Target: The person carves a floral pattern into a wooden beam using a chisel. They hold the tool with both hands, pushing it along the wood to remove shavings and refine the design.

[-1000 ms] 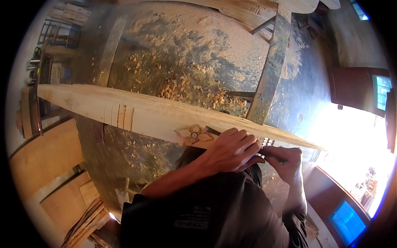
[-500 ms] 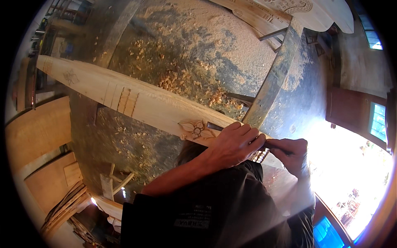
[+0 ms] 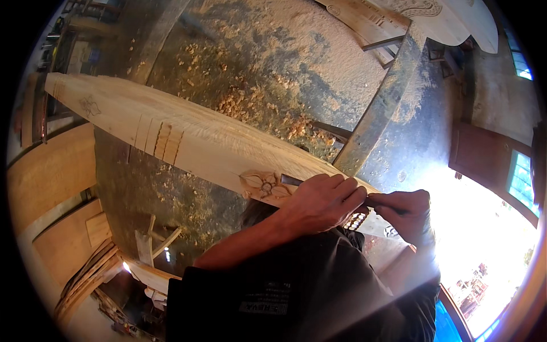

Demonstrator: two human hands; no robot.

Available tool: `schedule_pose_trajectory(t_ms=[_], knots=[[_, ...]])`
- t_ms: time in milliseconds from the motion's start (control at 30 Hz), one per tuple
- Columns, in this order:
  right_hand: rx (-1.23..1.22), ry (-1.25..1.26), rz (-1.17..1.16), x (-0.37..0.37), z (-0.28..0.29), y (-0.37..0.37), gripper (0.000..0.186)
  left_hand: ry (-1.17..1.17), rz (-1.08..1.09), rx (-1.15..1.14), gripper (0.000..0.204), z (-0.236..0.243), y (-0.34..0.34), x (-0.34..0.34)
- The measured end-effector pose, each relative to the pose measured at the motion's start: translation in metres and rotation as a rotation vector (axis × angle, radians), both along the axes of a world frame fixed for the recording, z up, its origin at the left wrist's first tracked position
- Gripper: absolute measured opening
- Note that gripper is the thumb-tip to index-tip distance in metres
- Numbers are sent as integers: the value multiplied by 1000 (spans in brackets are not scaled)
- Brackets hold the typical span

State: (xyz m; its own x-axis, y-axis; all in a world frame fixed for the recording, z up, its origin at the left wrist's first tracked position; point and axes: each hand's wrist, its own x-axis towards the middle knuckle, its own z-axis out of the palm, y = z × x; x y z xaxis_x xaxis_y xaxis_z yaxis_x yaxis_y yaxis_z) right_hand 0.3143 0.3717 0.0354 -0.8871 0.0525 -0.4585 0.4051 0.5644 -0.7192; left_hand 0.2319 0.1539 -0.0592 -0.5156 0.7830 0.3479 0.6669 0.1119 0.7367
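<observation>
A long pale wooden plank (image 3: 213, 148) runs from the far left toward my body, tapering at its far-left end. A flower (image 3: 265, 186) is carved in relief into its side. I hold a wood-carving gouge (image 3: 291, 180) nearly flat along the plank, its metal end at the flower's right petals. My left hand (image 3: 326, 202) wraps round the gouge's shaft and rests on the wood. Closed round the handle end, my right hand (image 3: 403, 214) is farther right. My fingers hide most of the tool. Rope-like carved bands (image 3: 162, 141) cross the plank left of the flower.
Shavings (image 3: 245, 102) and sawdust litter the dark floor beyond the plank. A wooden beam (image 3: 373, 111) slants under it. Another carved board (image 3: 364, 23) lies at the far right. Several wooden panels (image 3: 51, 165) lean at left. Bright light enters from a doorway at right.
My view has shifted slightly, so the plank and flower sit a little farther left. Both hands keep their grip on the gouge, whose metal end stays beside the flower.
</observation>
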Motion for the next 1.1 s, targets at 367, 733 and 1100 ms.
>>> schedule_pose_trajectory(t_ms=[367,733,1100], knots=[[-14,-128,115,-38,10,9,28,-31,128,62,31,2,4,-4],[-33,-187,167,-59,3,19,30,-52,206,54,30,-3,7,-3],[140,89,339,-40,20,0,26,264,216,65,36,2,-5,3]])
